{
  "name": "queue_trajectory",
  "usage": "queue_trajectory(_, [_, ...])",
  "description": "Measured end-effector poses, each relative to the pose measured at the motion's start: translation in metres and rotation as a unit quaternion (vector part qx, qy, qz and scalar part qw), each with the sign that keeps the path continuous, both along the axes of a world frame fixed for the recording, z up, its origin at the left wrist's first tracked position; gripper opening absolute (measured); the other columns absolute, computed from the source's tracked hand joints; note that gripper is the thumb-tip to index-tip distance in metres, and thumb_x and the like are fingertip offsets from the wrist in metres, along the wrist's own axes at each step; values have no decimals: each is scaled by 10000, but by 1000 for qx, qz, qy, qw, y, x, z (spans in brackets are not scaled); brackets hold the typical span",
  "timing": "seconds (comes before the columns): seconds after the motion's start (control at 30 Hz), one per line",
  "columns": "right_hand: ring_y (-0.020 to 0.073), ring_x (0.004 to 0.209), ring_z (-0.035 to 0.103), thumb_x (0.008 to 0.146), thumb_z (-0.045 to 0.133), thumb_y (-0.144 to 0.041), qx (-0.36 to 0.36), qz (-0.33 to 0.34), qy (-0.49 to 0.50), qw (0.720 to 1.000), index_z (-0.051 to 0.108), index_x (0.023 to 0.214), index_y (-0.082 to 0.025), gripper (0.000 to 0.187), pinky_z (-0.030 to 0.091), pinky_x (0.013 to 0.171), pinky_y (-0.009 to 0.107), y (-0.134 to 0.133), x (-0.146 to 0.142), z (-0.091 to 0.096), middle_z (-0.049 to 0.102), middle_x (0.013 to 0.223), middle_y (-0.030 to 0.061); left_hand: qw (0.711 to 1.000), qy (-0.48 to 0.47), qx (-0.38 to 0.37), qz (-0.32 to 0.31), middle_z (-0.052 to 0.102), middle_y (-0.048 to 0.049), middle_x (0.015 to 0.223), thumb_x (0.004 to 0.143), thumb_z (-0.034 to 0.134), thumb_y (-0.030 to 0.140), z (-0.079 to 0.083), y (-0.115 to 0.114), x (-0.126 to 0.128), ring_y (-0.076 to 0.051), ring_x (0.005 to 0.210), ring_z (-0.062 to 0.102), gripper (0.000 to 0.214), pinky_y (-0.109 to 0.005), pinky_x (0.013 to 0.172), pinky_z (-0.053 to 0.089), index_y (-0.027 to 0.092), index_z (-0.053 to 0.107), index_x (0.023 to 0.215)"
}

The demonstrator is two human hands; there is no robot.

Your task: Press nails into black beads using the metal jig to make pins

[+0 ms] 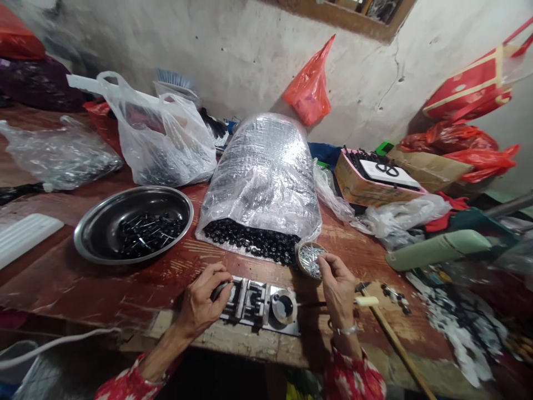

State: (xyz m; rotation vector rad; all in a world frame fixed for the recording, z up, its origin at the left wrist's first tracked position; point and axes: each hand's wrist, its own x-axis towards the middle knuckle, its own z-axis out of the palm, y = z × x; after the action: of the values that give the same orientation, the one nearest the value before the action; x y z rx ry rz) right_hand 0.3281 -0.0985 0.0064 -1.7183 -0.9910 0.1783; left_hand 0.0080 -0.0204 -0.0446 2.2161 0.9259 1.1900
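Note:
My left hand (pixel 205 300) is closed around a small dark handle at the left end of a metal jig (pixel 258 303) fixed at the table's front edge. My right hand (pixel 338 286) reaches into a small round tin (pixel 310 259) of little silvery pins, its fingertips pinched at the tin's rim; what they hold is too small to make out. Just behind the tin lies a big clear bag (pixel 262 183) with black beads spilling at its open mouth.
A steel bowl (pixel 133 223) with dark pins sits at the left, plastic bags (pixel 162 139) behind it. A wooden-handled hammer (pixel 387 328) lies to the right of my right hand. A cardboard box (pixel 375 178), red bags and scattered black parts crowd the right side.

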Motion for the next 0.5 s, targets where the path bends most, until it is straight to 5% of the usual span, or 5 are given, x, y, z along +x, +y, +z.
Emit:
queue_trajectory(0.27, [150, 716, 578, 916, 680, -468, -38, 106, 143, 983, 693, 951, -202, 268, 475, 648, 261, -15, -85, -2, 667, 817, 6, 996, 11, 67, 52, 665, -82, 1067, 930, 653, 198, 22, -20, 4, -218, 953, 610, 167, -370, 864, 523, 225, 687, 1091])
queue_trajectory(0.5, [178, 784, 650, 981, 610, -387, -16, 159, 34, 987, 700, 939, -220, 194, 514, 736, 294, -9, -130, -7, 715, 868, 19, 997, 68, 32, 10, 673, -85, 1007, 981, 603, 266, 38, -19, 9, -230, 934, 575, 160, -377, 828, 489, 220, 714, 1087])
